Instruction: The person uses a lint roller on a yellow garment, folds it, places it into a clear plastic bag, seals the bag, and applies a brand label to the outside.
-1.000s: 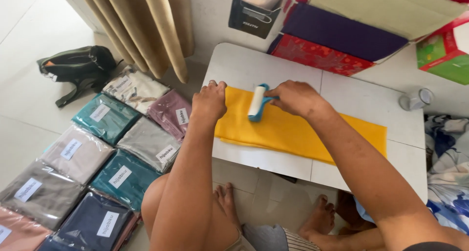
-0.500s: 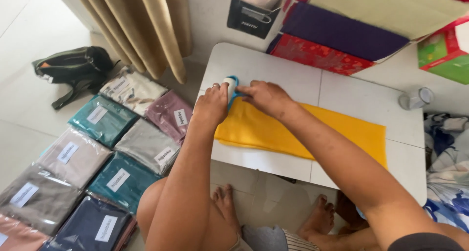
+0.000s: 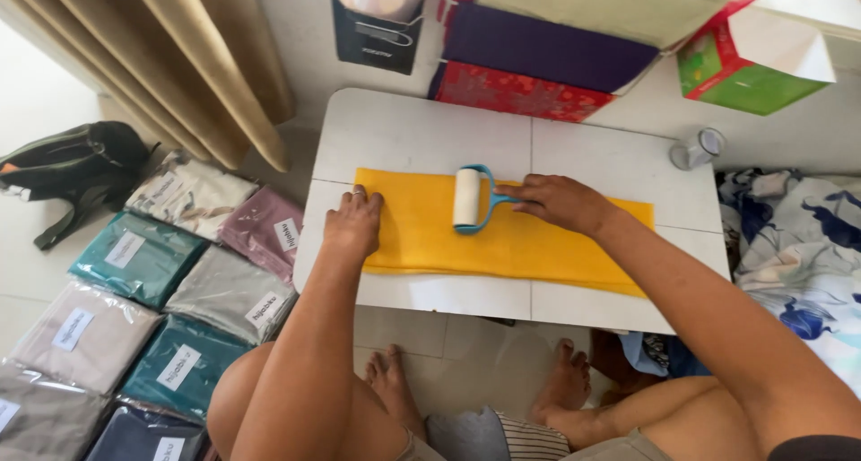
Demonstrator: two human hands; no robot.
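Bright, even daylight throughout. White surface (image 3: pixel 583 160) beyond the right hand (image 3: pixel 560 201) shows mild glare. Shadows soft beneath both forearms. Focus sharp centrally; wide-angle bending visible at frame edges.

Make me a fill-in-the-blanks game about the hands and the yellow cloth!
1. The right hand holds a roller with a ____ handle.
2. The left hand presses flat on the ____ cloth.
3. The cloth lies on a white ____.
4. A ring sits on a finger of the ____ hand.

Missing words: blue; yellow; table; left
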